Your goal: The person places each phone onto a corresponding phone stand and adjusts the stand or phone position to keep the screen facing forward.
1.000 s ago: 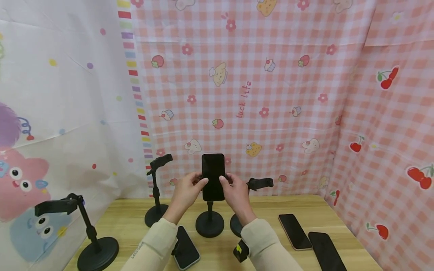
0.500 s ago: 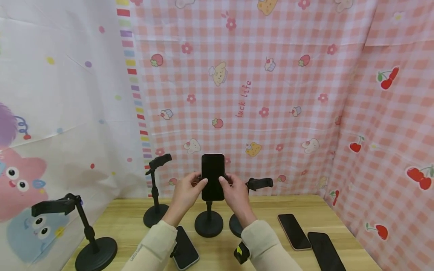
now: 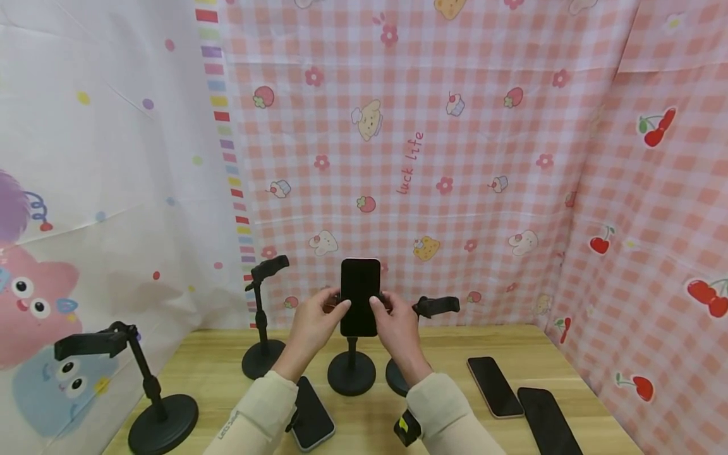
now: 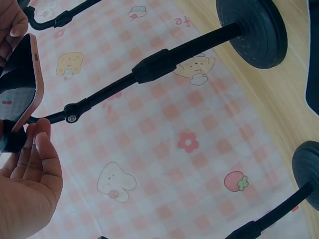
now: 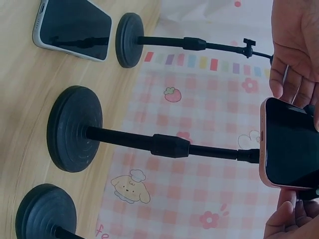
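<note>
A black-screened smartphone [image 3: 361, 297] with a pinkish rim stands upright at the top of the middle phone stand [image 3: 351, 373]. My left hand [image 3: 315, 323] holds its left side, thumb on the screen's edge and fingers curled behind. On the opposite side my right hand [image 3: 396, 323] grips in the same way, thumb on the front. In the left wrist view, my left fingers [image 4: 42, 149] lie around the stand's black clamp [image 4: 12, 138] at the phone's edge. The right wrist view shows the phone [image 5: 294, 144] between both hands, the clamp partly hidden behind it.
Other black phone stands stand at front left [image 3: 163, 423], back left [image 3: 263, 359] and behind my right wrist [image 3: 396, 377]. A grey-edged phone [image 3: 311, 414] lies near my left sleeve. Two more phones [image 3: 495, 387] [image 3: 548, 420] lie at the right. A checked cloth [image 3: 443, 126] hangs behind the table.
Both hands keep their hold on the phone at the stand. The phone's top tips very slightly to the right; the head view shifts a little.
</note>
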Demonstrator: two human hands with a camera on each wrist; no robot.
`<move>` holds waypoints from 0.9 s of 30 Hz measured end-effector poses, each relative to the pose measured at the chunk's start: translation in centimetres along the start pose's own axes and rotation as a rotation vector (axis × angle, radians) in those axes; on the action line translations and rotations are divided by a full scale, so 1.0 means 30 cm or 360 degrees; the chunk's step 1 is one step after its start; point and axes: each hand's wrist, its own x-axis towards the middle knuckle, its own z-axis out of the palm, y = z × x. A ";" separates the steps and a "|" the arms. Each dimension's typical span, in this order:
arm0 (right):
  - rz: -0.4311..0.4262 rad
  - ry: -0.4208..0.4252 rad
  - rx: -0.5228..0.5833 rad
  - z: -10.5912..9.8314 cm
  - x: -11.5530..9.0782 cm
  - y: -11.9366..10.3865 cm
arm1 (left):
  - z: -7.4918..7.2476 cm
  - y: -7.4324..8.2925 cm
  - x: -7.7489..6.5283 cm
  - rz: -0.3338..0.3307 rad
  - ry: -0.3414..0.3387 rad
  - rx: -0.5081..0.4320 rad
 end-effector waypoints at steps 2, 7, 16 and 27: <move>-0.0012 0.0003 0.0000 -0.001 -0.003 0.001 | 0.002 -0.002 -0.001 0.0008 -0.0002 -0.0005; -0.0025 0.0000 0.0016 -0.003 -0.010 0.007 | 0.006 -0.011 -0.005 0.0043 -0.0014 -0.0011; -0.0054 -0.0002 0.0022 -0.005 -0.015 0.020 | 0.007 -0.037 -0.029 0.0039 -0.0067 -0.0051; -0.0059 -0.0019 -0.0030 -0.005 -0.029 0.058 | 0.014 -0.089 -0.083 -0.0001 -0.0118 -0.0036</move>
